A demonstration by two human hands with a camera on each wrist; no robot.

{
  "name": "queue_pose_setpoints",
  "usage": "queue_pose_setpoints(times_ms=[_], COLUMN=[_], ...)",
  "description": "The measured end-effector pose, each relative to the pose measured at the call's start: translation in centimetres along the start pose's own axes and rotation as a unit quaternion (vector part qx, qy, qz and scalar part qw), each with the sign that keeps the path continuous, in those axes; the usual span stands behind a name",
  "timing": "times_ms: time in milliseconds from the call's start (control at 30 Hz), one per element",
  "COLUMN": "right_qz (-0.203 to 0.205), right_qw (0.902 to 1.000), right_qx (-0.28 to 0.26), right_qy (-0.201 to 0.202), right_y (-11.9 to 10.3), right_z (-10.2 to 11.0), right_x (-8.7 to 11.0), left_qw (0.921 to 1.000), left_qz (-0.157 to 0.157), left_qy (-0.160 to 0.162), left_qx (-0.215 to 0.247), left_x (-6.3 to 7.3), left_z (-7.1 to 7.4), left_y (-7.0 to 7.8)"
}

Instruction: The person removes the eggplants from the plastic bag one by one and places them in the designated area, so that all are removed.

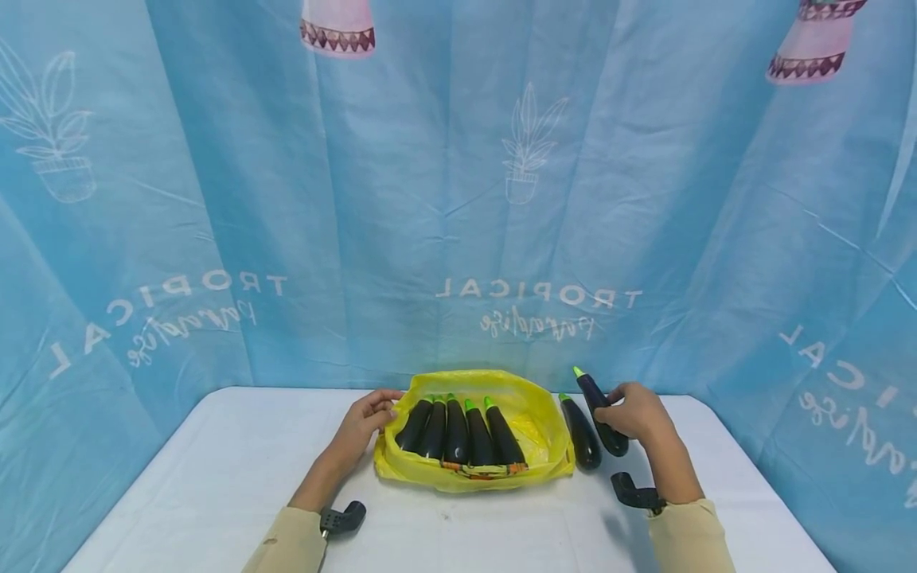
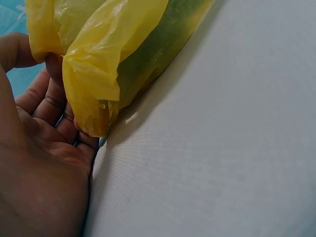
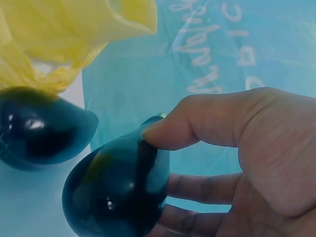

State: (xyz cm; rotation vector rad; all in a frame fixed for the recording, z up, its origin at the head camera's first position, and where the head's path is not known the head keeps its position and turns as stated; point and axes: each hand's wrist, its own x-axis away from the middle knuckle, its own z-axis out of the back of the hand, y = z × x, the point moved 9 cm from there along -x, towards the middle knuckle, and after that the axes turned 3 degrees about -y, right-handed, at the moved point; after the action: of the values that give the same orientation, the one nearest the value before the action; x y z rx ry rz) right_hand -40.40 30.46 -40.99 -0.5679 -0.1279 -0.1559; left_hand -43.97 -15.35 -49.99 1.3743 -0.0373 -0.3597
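A yellow plastic bag [image 1: 408,472] lies with its mouth spread wide, several dark eggplants [image 1: 457,434] side by side in it. At its left edge my left hand [image 1: 358,430] pinches the rim between thumb and finger; the left wrist view shows the gathered plastic [image 2: 91,79] there. To the right of the bag, my right hand [image 1: 636,412] grips one eggplant [image 1: 591,395] by its body, green stem end pointing away. Thumb on one side, fingers on the other, the right wrist view shows. Another eggplant [image 1: 582,438] lies between the held one and the bag.
A white-covered table [image 1: 458,537] carries everything. Behind and at both sides hangs a blue printed curtain [image 1: 394,207], close to the table's far edge. Black wrist mounts [image 1: 344,519] stick out inward from both forearms.
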Motion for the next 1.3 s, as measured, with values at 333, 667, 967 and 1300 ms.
queue_pose_setpoints(times_ms=[333, 667, 967, 1300], right_qz=[-0.043, -0.052, -0.058, -0.065], right_qw=[0.9991, 0.9985, 0.9981, 0.9973], right_qx=[-0.003, -0.015, -0.017, -0.023], right_qy=[-0.007, -0.010, -0.014, -0.022], right_y=[1.6, 2.7, 3.6, 3.6], right_z=[-0.9, -1.8, -2.3, -2.8], right_x=[-0.8, -1.4, -1.8, -2.1], left_qw=[1.0000, 1.0000, 1.0000, 1.0000], left_qz=[0.000, -0.004, -0.003, 0.002], left_qy=[-0.004, -0.003, -0.003, 0.001], left_qx=[0.007, 0.007, 0.006, -0.006], left_x=[0.2, 0.2, 0.1, 0.3], left_z=[-0.2, -0.1, -0.3, -0.1], left_y=[0.3, 0.4, 0.4, 0.3])
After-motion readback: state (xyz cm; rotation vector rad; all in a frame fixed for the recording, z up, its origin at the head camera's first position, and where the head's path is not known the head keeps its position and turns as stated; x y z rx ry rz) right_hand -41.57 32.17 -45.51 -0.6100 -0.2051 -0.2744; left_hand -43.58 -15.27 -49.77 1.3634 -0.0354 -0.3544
